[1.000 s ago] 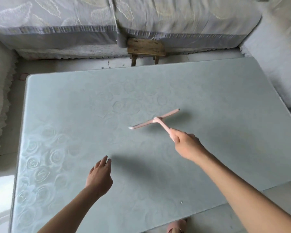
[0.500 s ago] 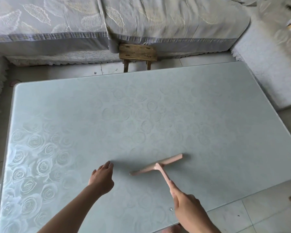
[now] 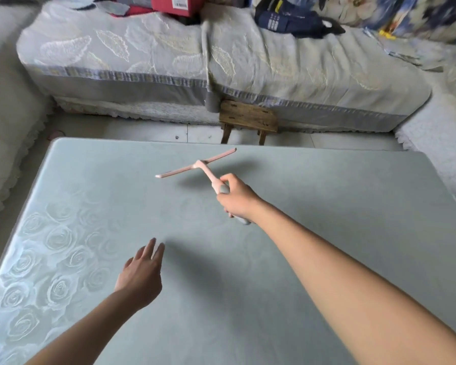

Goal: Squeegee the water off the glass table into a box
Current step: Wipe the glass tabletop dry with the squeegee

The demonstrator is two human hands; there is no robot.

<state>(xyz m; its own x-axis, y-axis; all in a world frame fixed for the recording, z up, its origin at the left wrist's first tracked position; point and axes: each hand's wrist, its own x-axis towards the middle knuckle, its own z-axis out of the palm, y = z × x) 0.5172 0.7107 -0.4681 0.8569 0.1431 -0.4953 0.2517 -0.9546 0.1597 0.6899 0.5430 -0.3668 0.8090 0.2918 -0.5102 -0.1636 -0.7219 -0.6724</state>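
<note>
Right hand point(image 3: 237, 196) grips the squeegee point(image 3: 198, 164) near the desk's point(image 3: 353, 206) far edge; left hand point(image 3: 140, 277) hovers flat, fingers straight.

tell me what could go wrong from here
1. No box shows in the view, so water pulled to an edge of the glass table may end on the floor.
2. The squeegee, gripped by the right hand, seems raised off the glass, its shadow lying apart from it; landing it unevenly could leave a streak.
3. The left hand hovers, fingers straight, over the near part of the table, likely in the stroke's path, and could block it.
</note>
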